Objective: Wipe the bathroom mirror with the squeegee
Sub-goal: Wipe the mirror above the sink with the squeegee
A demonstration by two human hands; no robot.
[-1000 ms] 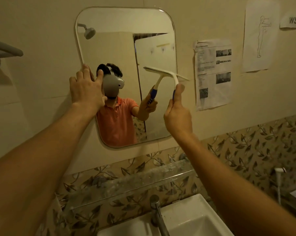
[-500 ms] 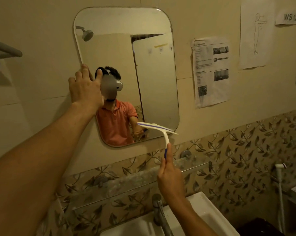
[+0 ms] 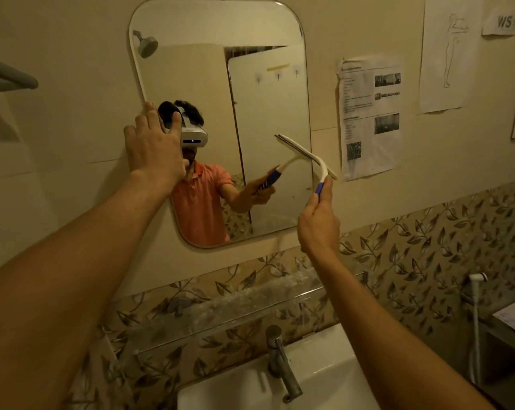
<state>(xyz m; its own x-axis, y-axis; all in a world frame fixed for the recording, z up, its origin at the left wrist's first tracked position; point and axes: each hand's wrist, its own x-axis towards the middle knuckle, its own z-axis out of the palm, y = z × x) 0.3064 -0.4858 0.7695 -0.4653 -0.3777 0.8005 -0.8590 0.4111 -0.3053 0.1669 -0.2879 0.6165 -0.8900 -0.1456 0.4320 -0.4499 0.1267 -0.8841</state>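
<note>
A rounded rectangular mirror [image 3: 191,39] hangs on the beige wall. My left hand [image 3: 154,149] lies flat against its left edge at mid height, fingers spread. My right hand [image 3: 319,220] grips the blue handle of a white squeegee [image 3: 308,155]. The blade is tilted, lying across the mirror's right edge at mid height, its left end higher. The mirror reflects a person in an orange shirt holding the same tool.
Below the mirror runs a glass shelf [image 3: 235,303] over a white sink [image 3: 324,356] with a steel tap [image 3: 281,362]. Printed sheets [image 3: 368,113] are stuck to the wall right of the mirror. A grey rail [image 3: 10,75] juts out at far left, a hose [image 3: 475,321] at right.
My right hand has lifted the squeegee from the mirror's bottom right corner back up to mid height on the right edge. My left hand has stayed on the left edge.
</note>
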